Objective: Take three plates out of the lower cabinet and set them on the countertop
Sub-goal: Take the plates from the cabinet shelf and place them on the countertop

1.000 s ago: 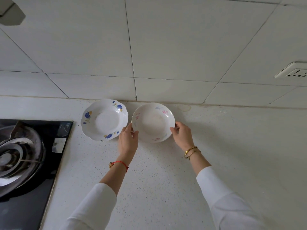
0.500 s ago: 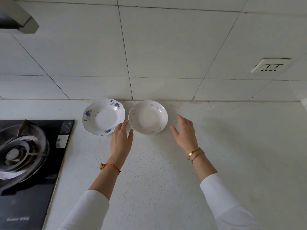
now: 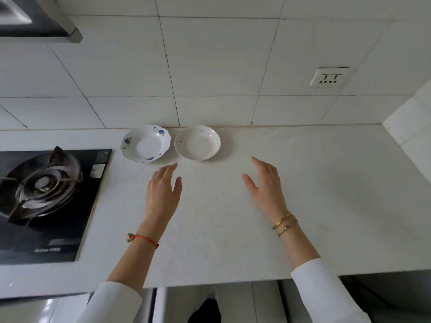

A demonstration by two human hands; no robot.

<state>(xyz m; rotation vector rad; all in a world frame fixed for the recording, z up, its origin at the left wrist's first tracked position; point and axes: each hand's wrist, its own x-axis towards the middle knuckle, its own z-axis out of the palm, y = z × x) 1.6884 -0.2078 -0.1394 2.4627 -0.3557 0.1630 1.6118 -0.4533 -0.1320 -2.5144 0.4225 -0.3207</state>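
- Plates, head view: two sit side by side at the back of the countertop (image 3: 233,217), close to the tiled wall: a blue-flowered plate (image 3: 145,143) on the left and a pink-flowered plate (image 3: 197,142) just beside it on the right, near each other but apart.
- A third plate is not in view; judged from this, one more fetch from the lower cabinet is left.
- The left hand (image 3: 162,194) hovers over the counter in front of the plates, fingers spread, holding nothing.
- The right hand (image 3: 265,185) does likewise, palm down and empty, well clear of the pink-flowered plate.
- The hob (image 3: 46,197) lies to the left of the plates.
- To do the next fetch well, the person probably should grip the third plate by opposite rims with both hands and set it in the bare stretch right of the pink-flowered plate, away from the hob.
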